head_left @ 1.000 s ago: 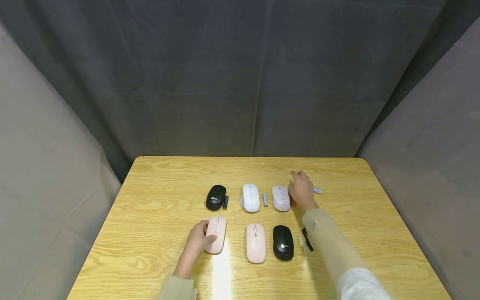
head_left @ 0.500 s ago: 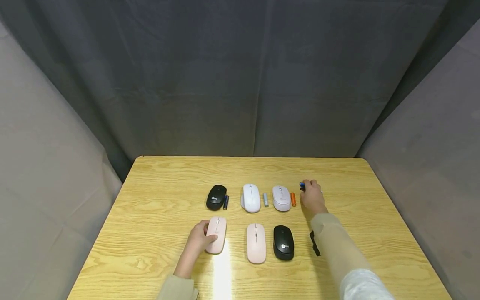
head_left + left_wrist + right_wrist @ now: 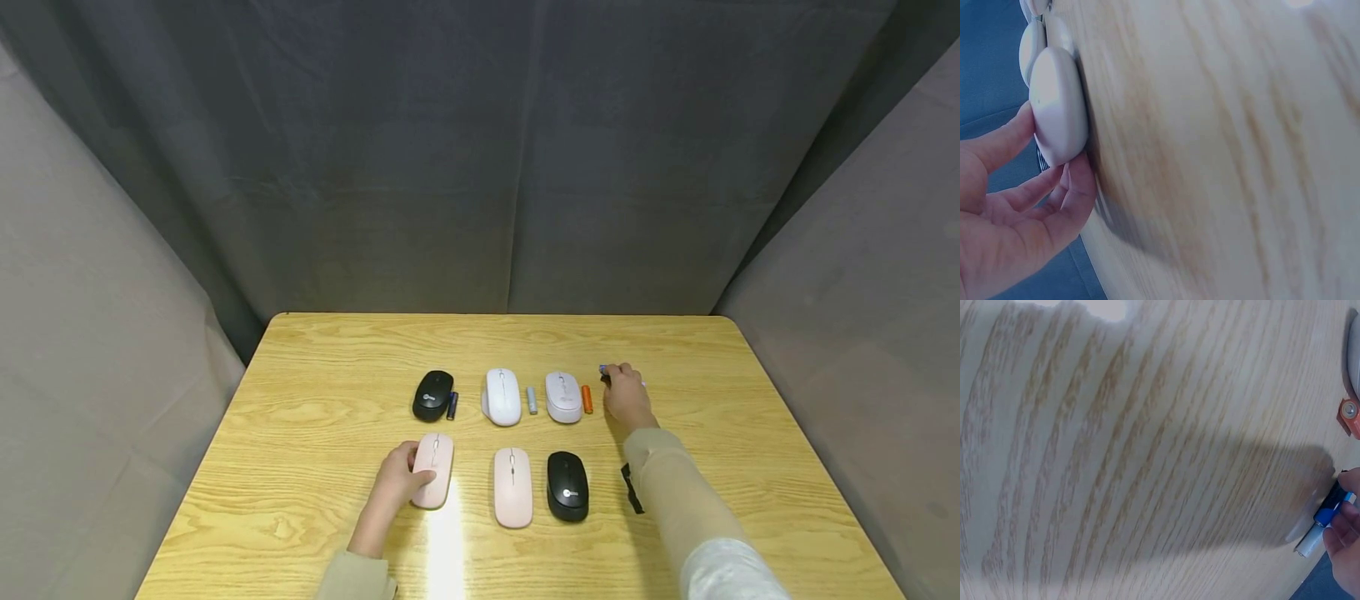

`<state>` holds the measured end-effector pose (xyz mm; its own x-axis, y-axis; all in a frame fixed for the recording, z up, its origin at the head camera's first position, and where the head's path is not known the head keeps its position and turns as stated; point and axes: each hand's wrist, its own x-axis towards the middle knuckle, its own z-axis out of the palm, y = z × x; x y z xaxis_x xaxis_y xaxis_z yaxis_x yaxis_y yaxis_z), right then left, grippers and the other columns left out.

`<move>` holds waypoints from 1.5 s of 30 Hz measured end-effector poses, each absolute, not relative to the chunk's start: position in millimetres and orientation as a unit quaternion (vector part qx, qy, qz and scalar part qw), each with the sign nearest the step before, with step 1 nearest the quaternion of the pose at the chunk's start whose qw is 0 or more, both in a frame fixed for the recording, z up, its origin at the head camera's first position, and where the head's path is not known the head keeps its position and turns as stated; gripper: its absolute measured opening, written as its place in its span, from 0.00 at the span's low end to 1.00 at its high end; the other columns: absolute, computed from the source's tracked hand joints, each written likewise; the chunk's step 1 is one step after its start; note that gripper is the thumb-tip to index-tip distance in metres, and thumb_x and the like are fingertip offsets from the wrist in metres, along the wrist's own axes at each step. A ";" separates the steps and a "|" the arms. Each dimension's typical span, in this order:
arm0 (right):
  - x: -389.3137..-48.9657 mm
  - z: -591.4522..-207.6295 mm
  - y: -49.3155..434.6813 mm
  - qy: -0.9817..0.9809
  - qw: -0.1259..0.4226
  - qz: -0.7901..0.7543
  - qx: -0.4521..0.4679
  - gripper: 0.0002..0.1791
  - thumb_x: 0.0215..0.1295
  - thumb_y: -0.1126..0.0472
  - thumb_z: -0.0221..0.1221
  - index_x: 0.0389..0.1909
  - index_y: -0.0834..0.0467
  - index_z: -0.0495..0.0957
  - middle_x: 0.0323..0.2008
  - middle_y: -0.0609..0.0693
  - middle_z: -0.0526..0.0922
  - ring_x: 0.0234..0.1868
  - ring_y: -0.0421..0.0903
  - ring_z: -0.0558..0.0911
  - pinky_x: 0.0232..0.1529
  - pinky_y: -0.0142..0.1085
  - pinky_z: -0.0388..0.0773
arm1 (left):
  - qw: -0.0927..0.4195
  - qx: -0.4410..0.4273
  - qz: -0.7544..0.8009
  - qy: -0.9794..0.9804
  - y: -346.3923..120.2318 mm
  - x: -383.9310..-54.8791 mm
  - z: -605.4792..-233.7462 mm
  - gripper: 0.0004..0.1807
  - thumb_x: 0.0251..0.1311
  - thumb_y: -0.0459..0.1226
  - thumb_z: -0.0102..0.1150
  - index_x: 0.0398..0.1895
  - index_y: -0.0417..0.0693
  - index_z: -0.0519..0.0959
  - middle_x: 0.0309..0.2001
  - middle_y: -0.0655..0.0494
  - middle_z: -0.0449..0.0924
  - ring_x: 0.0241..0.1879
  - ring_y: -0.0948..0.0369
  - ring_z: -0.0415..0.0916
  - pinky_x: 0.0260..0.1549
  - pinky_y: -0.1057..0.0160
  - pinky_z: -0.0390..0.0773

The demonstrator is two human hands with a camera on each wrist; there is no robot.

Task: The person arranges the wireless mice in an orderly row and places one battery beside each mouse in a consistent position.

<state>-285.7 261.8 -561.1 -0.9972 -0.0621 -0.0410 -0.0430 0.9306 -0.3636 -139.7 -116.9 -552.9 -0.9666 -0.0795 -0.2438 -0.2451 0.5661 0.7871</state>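
My left hand (image 3: 397, 473) grips a pale pink computer mouse (image 3: 433, 471) by its left side, thumb on the near part. In the left wrist view the thumb and fingers pinch that mouse (image 3: 1057, 106) close to the wood. At the back right my right hand (image 3: 628, 396) pinches a dark blue battery (image 3: 1332, 503) low over the table. A silvery piece (image 3: 1310, 540) shows at the battery's end; whether it is a second battery I cannot tell. To the left of this hand lies an orange battery (image 3: 587, 399) beside a pale lilac mouse (image 3: 563, 397).
Along the back row are a black mouse (image 3: 432, 396), a dark battery (image 3: 452, 406), a white mouse (image 3: 502, 397) and a light blue battery (image 3: 532, 401). Nearer lie another pink mouse (image 3: 512, 488) and a black mouse (image 3: 567, 487). Grey curtains surround the wooden table (image 3: 300, 400).
My right hand has moved right, away from the orange battery, and has taken hold of the dark blue battery. Over the last half second it barely shifts. The left hand stays on the pink mouse.
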 end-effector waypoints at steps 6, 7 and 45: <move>-285.3 -565.2 262.0 0.987 0.025 -0.159 -0.031 0.17 0.63 0.67 0.53 0.52 0.67 0.70 0.50 0.69 0.68 0.53 0.66 0.67 0.48 0.55 0.70 | 0.089 -0.087 0.459 0.879 -117.3 -139.1 -553.3 0.27 0.47 0.29 0.65 0.53 0.30 0.70 0.26 0.50 0.71 0.27 0.58 0.69 0.25 0.63 0.73; -285.0 -566.2 262.0 0.987 0.025 -0.155 -0.032 0.17 0.63 0.67 0.53 0.52 0.67 0.70 0.49 0.69 0.69 0.52 0.66 0.68 0.47 0.54 0.71 | 0.090 -0.088 0.460 0.879 -117.3 -139.0 -553.1 0.27 0.47 0.29 0.65 0.53 0.30 0.69 0.26 0.51 0.71 0.27 0.58 0.69 0.26 0.63 0.73; -240.8 -540.6 241.7 0.907 -0.041 -0.419 0.031 0.14 0.63 0.66 0.52 0.46 0.72 0.70 0.35 0.63 0.74 0.36 0.53 0.74 0.32 0.34 0.69 | 0.089 -0.090 0.455 0.881 -117.2 -140.4 -556.3 0.28 0.47 0.30 0.66 0.53 0.30 0.69 0.28 0.50 0.70 0.29 0.58 0.68 0.26 0.62 0.73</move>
